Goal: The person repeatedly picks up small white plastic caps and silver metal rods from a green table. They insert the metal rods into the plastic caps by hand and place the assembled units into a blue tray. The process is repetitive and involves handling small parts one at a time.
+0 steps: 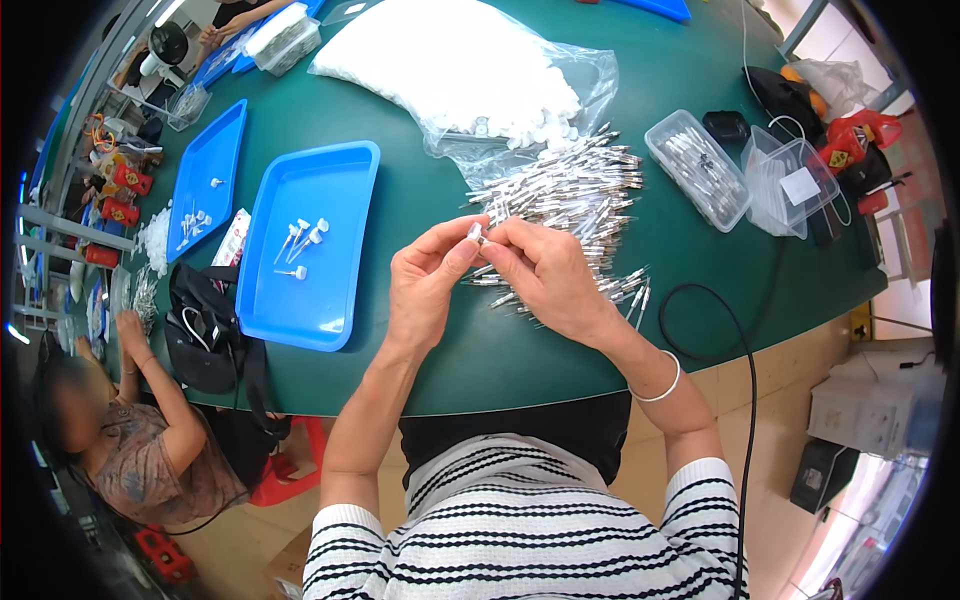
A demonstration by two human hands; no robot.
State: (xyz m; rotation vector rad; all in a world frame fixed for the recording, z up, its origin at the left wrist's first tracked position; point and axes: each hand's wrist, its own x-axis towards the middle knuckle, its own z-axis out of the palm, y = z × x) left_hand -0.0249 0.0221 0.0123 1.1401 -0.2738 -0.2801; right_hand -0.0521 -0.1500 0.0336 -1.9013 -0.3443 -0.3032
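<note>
My left hand (425, 285) and my right hand (553, 275) meet in front of a heap of thin silver stems (585, 200). Between the fingertips of my left hand is a small white cap (475, 232). My right hand's thumb and forefinger pinch right beside it; whatever they grip is mostly hidden by the fingers. In the blue tray (300, 325) to the left lie several white-capped stems (305, 238). A large clear bag of white caps (450, 70) spills open behind the stem heap.
At the right are a clear plastic box of stems (698, 170), empty clear boxes (790, 185) and a black cable (745, 360). A second blue tray (210, 180) and a black bag (205, 335) stand at the left, near a seated co-worker (150, 440).
</note>
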